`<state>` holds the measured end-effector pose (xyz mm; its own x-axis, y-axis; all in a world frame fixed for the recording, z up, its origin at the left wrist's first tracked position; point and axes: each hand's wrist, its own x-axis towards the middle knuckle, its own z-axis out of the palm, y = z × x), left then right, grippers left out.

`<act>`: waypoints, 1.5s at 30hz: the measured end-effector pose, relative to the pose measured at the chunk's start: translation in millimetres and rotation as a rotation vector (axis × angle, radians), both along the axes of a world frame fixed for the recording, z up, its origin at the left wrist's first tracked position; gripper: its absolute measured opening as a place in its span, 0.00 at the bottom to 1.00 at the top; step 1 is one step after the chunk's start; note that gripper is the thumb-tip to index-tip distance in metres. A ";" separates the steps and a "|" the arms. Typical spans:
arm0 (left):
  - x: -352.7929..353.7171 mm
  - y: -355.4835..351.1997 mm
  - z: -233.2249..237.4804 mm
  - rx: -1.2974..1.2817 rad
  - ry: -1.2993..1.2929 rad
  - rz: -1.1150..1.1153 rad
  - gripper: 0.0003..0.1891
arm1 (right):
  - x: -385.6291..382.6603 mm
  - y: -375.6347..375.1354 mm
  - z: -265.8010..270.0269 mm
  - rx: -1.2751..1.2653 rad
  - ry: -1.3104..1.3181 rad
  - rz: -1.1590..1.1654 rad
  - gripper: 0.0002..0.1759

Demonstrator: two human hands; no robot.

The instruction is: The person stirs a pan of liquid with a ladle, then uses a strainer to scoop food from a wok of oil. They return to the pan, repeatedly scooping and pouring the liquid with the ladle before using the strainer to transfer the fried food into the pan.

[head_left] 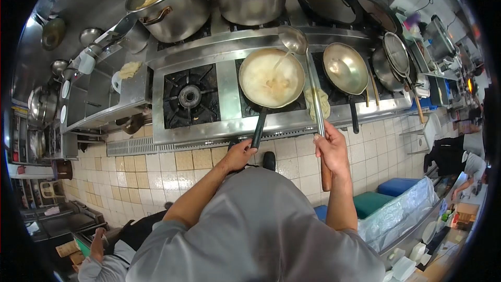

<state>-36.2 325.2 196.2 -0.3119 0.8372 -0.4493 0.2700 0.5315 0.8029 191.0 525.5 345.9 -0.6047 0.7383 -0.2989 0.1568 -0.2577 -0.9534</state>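
My left hand [241, 154] is closed round the black handle of a frying pan [254, 87] that sits on the stove. Whitish, steaming liquid fills the pan, with some pale brown pieces near its middle. My right hand [333, 149] grips the long shaft of a ladle [314, 92], below which its wooden end hangs. The ladle's bowl is tilted over the pan's upper right edge, and a thin stream of liquid runs from it into the pan. Right of the ladle, a second frying pan [345, 68] holds no visible food. A yellowish cloth [318, 104] lies between the pans.
Two large stockpots [175, 18] of broth stand on the back burners. A bare burner [189, 95] is on the left, dark pans [326, 0] at the back right, and a strainer [396, 52] farther right. Blue and green bins [373, 203] stand behind me. Other people [112, 258] are at the lower edges.
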 end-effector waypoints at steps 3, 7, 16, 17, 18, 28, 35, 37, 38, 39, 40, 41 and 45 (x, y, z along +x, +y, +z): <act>-0.9 -1.5 -8.5 0.058 -0.005 -0.012 0.22 | -6.7 7.2 -5.9 0.065 -0.042 0.003 0.29; -1.2 -2.3 -6.0 0.024 -0.031 0.002 0.22 | -18.7 17.2 -19.9 0.154 -0.168 0.043 0.26; -0.1 -1.8 -5.9 -0.028 -0.069 0.025 0.24 | -31.4 26.8 -76.2 0.030 -0.204 0.031 0.11; 0.2 -1.1 -4.8 -0.041 -0.085 0.029 0.24 | -31.2 25.8 -86.0 0.029 -0.205 0.027 0.11; 0.0 -1.2 -9.0 -0.040 -0.085 0.026 0.24 | -30.7 23.8 -97.4 -0.115 -0.122 0.042 0.10; -2.9 -2.0 -17.0 -0.026 -0.056 0.002 0.23 | -11.5 -11.7 -67.7 -1.092 0.350 -0.043 0.16; -4.1 -2.1 -22.9 -0.035 -0.031 -0.015 0.24 | 4.5 -9.8 -36.3 -0.853 0.205 -0.004 0.16; -3.7 -2.5 -23.0 -0.022 -0.035 -0.010 0.24 | 4.9 -9.3 -33.7 -0.749 0.139 -0.005 0.16; -3.3 -2.9 -23.3 -0.011 -0.038 -0.005 0.24 | 5.9 -7.8 -34.9 -0.677 0.136 -0.007 0.16; -3.0 -3.0 -23.7 -0.011 -0.038 -0.005 0.24 | 7.0 -6.2 -35.9 -0.606 0.132 -0.009 0.15; -2.9 -3.0 -24.2 -0.010 -0.050 0.000 0.24 | 8.0 -4.6 -36.2 -0.606 0.133 -0.010 0.15; -2.7 -2.4 -22.2 -0.009 -0.062 0.006 0.24 | 9.0 -2.8 -36.5 -0.550 0.112 -0.013 0.16; -2.0 -1.8 -16.6 -0.019 -0.056 0.004 0.23 | 7.3 0.4 -20.5 -0.325 0.056 -0.004 0.10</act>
<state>-38.1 323.5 179.6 -0.2889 0.8273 -0.4818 0.2224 0.5475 0.8067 198.3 525.9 325.4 -0.6238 0.6122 -0.4859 0.1051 -0.5504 -0.8282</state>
